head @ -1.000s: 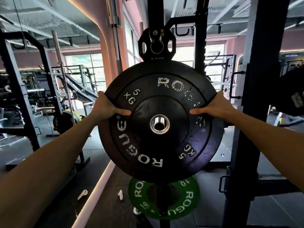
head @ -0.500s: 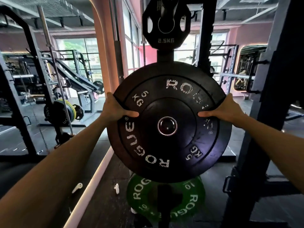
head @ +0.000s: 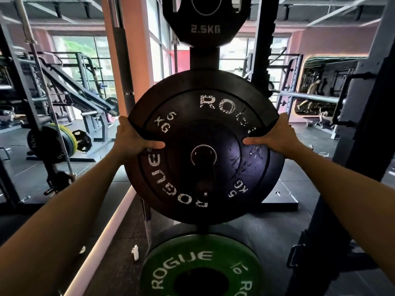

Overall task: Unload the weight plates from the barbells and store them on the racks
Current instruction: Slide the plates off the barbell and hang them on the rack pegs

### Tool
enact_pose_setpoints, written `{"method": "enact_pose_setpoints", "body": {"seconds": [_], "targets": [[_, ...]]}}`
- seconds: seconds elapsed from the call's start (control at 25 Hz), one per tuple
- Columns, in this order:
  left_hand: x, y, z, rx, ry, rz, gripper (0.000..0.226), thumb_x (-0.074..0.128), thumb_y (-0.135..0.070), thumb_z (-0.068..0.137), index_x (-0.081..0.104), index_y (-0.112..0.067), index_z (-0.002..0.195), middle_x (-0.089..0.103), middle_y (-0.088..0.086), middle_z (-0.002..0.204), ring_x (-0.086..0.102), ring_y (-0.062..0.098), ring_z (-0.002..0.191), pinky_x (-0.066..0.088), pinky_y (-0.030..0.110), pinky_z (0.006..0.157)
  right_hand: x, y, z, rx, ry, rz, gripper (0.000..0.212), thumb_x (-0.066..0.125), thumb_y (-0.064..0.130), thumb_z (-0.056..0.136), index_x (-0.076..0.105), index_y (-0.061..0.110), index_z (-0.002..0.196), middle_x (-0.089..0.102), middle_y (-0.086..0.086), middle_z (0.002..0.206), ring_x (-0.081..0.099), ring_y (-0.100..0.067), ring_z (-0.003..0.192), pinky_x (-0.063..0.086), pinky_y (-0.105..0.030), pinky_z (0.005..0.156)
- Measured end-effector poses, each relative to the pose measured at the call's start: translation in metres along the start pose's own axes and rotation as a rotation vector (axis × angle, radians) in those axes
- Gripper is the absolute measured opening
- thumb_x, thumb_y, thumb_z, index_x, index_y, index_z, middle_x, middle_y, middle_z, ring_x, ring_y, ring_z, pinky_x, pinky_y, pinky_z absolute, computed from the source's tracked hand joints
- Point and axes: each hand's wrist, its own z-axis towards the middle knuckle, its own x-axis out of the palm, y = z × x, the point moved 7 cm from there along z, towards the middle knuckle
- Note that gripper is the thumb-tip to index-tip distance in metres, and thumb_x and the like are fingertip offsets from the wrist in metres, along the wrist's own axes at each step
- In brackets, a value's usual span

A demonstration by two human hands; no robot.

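Both arms out straight, black 5 kg plate [head: 192, 167] gripped at its upper sides. Left hand [head: 132, 139] wrapped over the left rim, thumb pressed flat across the face toward the hub, fingers out of sight behind the disc. Right hand [head: 275, 135] mirrored on the right rim, thumb lying inward on the face, fingers likewise hidden behind. Plate upright, face to the camera, "ROGUE" and "5 KG" in worn white letters. Centre hole lined up with a dark peg [head: 205, 174] poking through it and slanting down toward the viewer. Behind, slightly to the right, the edge of a second black plate [head: 275, 178] showing, apparently already hanging on the same peg, though hard to say whether the two touch. Directly above, a small black 2.5 kg plate [head: 205, 20] on the rack post [head: 204, 58]. Directly below, a green 10 kg plate [head: 201, 268] lower on the same post, not touching the black one. Off to the left, well apart, a loaded barbell [head: 53, 142] with black, green and yellow plates, low by the floor. Pale light strip [head: 102, 238] running diagonally along the floor at lower left. Dark rack upright [head: 342, 189] close by the right forearm.
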Motion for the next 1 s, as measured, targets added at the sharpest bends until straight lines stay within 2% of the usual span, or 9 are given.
{"method": "enact_pose_setpoints", "body": {"seconds": [0.08,0.16,0.32,0.48,0.56,0.68,0.76,0.88,1.0], "targets": [[0.010,0.006,0.015,-0.005,-0.005,-0.012,0.119,0.097,-0.046,0.027,0.032,-0.014,0.121,0.049,0.004,0.125,0.049,0.022,0.119,0.048,0.041,0.094,0.008,-0.004,0.018,0.002,0.001,-0.005,0.115,0.094,0.051,0.039,0.031,0.011,0.127,0.053,-0.005,0.130,0.052,-0.025,0.123,0.042,-0.032,0.094],[0.016,0.011,0.027,0.016,-0.009,0.000,0.122,0.096,-0.050,0.025,0.034,-0.014,0.124,0.049,0.001,0.125,0.050,0.020,0.118,0.048,0.041,0.095,0.012,-0.008,0.028,-0.008,-0.006,-0.005,0.113,0.094,0.049,0.041,0.031,0.012,0.126,0.054,-0.005,0.129,0.052,-0.025,0.121,0.042,-0.033,0.092],[0.014,0.014,0.034,-0.005,-0.017,0.074,0.134,0.090,-0.064,0.018,0.029,-0.018,0.128,0.048,0.002,0.130,0.048,0.026,0.123,0.043,0.056,0.099,0.013,-0.010,0.034,0.007,0.016,-0.027,0.112,0.094,0.049,0.040,0.030,0.012,0.124,0.054,-0.007,0.129,0.052,-0.026,0.119,0.045,-0.036,0.094],[0.011,-0.006,0.006,-0.092,-0.089,0.302,0.134,0.093,-0.053,0.037,0.022,-0.007,0.142,0.039,0.017,0.140,0.041,0.040,0.128,0.034,0.061,0.103,0.006,0.004,0.016,0.022,-0.016,-0.123,0.122,0.092,0.055,0.039,0.029,0.006,0.131,0.046,-0.016,0.135,0.045,-0.034,0.128,0.044,-0.046,0.102],[0.012,-0.014,-0.005,-0.105,-0.055,0.299,0.132,0.089,-0.055,0.044,0.018,-0.008,0.145,0.036,0.018,0.142,0.040,0.041,0.129,0.033,0.063,0.103,0.003,0.006,0.003,0.020,-0.004,-0.175,0.120,0.091,0.053,0.044,0.028,0.006,0.135,0.041,-0.018,0.137,0.042,-0.036,0.129,0.042,-0.046,0.103],[0.005,-0.031,-0.019,-0.049,0.013,0.293,0.128,0.075,-0.070,0.045,0.020,-0.016,0.147,0.036,0.015,0.144,0.038,0.037,0.131,0.035,0.058,0.105,-0.011,0.013,-0.015,-0.049,0.024,-0.245,0.113,0.087,0.053,0.055,0.028,0.008,0.139,0.041,-0.019,0.136,0.043,-0.037,0.127,0.042,-0.049,0.103],[0.004,-0.052,-0.031,0.029,0.079,0.313,0.115,0.066,-0.075,0.046,0.034,-0.024,0.143,0.042,0.013,0.142,0.043,0.033,0.129,0.038,0.048,0.106,-0.025,0.021,-0.027,-0.119,0.068,-0.269,0.104,0.083,0.055,0.062,0.032,0.011,0.140,0.044,-0.016,0.132,0.046,-0.035,0.124,0.043,-0.048,0.102],[0.012,-0.090,-0.066,0.127,0.186,0.337,0.083,0.071,-0.068,0.059,0.053,-0.031,0.131,0.054,0.008,0.134,0.051,0.027,0.122,0.040,0.038,0.104,-0.047,0.029,-0.044,-0.201,0.136,-0.304,0.098,0.069,0.075,0.055,0.045,0.020,0.133,0.051,-0.008,0.122,0.055,-0.029,0.114,0.048,-0.046,0.096],[0.025,-0.126,-0.106,0.116,0.221,0.308,0.070,0.075,-0.060,0.068,0.055,-0.028,0.128,0.057,0.002,0.132,0.053,0.022,0.121,0.039,0.033,0.102,-0.079,0.020,-0.059,-0.246,0.206,-0.389,0.096,0.060,0.081,0.059,0.044,0.026,0.135,0.050,-0.010,0.132,0.051,-0.032,0.121,0.045,-0.049,0.100]]}}
